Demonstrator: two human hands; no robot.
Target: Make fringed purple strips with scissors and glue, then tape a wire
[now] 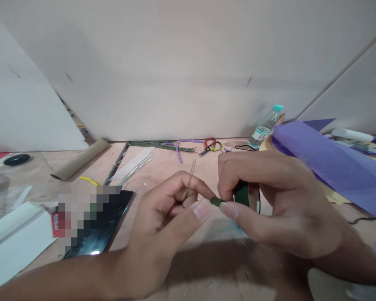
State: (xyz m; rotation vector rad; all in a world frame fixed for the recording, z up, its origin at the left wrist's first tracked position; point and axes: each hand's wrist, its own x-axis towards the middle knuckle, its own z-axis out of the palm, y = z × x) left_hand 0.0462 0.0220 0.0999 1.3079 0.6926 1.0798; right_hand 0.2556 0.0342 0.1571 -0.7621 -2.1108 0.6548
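Note:
My left hand [156, 225] is closed, with a thin pale wire [191, 173] sticking up between its curled fingers. A short strip of green tape [216, 202] stretches between the thumb and forefinger of my left hand and those of my right hand. My right hand [278, 205] pinches this strip. Under its curled fingers sits a roll of dark green tape [241, 195], partly hidden by the hand. Both hands are above the table, fingertips close together. Whatever lies in the left palm is covered.
Behind the hands lie scissors [210, 145], green wires [163, 144] and pale wires [134, 165]. A water bottle [265, 130] and purple paper [326, 163] are on the right. A cardboard tube [81, 159], black glossy tablet-like device [113, 230] and white paper [19, 238] lie left. A wall panel stands behind.

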